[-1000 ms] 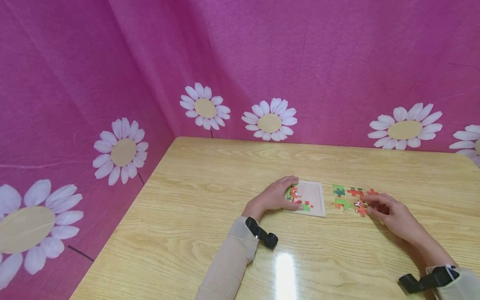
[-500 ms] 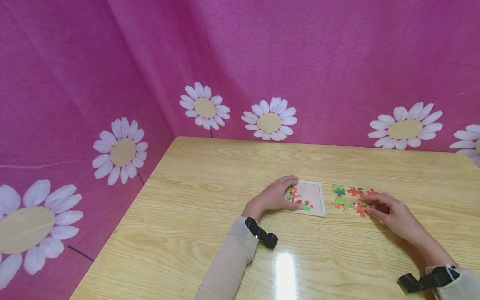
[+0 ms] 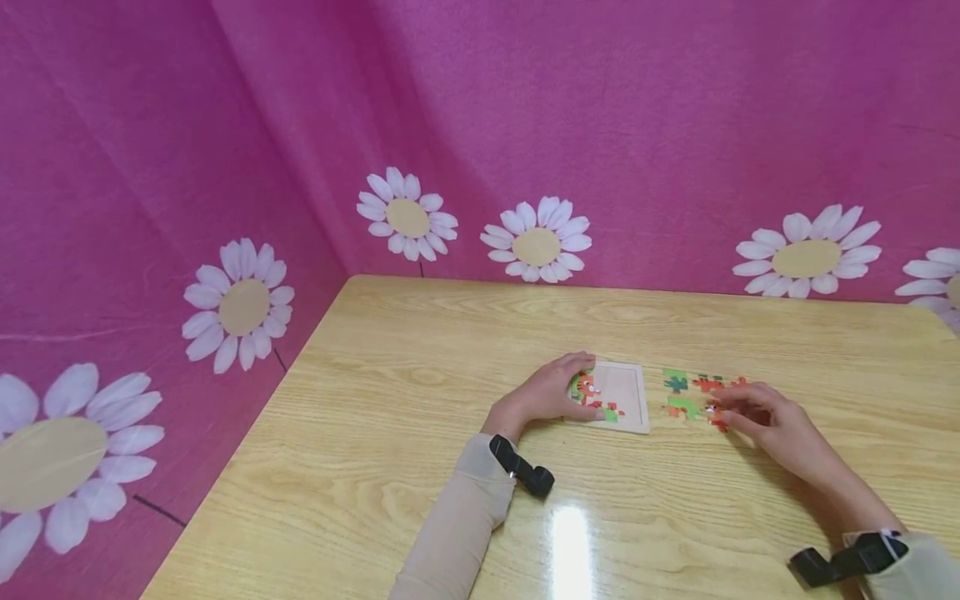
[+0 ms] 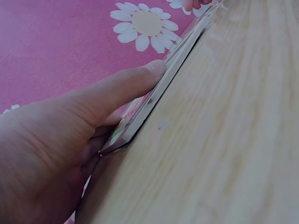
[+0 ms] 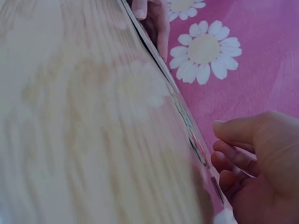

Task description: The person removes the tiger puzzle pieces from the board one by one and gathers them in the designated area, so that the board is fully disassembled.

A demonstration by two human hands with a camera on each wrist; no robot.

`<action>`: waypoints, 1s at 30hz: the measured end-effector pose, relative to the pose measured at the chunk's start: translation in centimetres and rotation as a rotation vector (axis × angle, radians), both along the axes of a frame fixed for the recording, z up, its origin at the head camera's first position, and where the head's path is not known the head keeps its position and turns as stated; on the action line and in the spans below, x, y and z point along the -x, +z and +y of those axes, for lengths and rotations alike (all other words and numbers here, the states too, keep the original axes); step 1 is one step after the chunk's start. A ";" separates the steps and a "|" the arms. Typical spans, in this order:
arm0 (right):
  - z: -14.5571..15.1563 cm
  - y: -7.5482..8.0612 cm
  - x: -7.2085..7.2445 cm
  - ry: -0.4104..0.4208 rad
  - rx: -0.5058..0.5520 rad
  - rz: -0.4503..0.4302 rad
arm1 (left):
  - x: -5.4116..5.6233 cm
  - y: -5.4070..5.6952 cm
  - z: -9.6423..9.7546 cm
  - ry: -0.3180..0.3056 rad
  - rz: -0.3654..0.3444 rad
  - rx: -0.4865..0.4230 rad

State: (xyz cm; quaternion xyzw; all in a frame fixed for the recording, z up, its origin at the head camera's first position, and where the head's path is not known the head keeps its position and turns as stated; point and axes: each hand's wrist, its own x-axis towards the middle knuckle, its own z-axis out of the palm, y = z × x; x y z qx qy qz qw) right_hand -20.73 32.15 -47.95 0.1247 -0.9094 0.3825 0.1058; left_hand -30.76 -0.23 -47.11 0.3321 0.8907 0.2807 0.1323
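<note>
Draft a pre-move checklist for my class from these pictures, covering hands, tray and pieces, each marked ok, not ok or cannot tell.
1. Tray resting on table: ok.
2. Left hand holding tray: ok, at its left side.
3. Room in tray for more pieces: ok, its right part is bare.
4. Loose pieces near right hand: ok.
5. Orange piece firmly gripped: cannot tell; right fingers are at it.
6. Puzzle complete: not ok.

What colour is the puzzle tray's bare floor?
Tray floor: pale beige, best seen in the head view.
</note>
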 end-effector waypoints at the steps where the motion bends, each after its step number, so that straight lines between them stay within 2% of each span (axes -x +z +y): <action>1: -0.2 0.1 0.0 0.003 0.004 -0.001 | 0.0 0.0 0.0 -0.001 -0.004 0.002; 11: -2.5 0.4 0.4 0.045 0.016 0.043 | 0.4 0.3 -0.6 -0.055 -0.089 0.008; 18: -4.2 0.8 0.7 0.086 0.006 0.016 | 0.9 0.6 -0.9 -0.100 -0.167 -0.003; 25: -5.8 0.5 1.5 0.124 0.004 0.073 | 1.0 0.5 -1.1 -0.130 -0.150 -0.007; 30: -7.1 0.5 2.0 0.129 -0.017 0.018 | 1.0 0.4 -1.0 -0.133 -0.127 0.004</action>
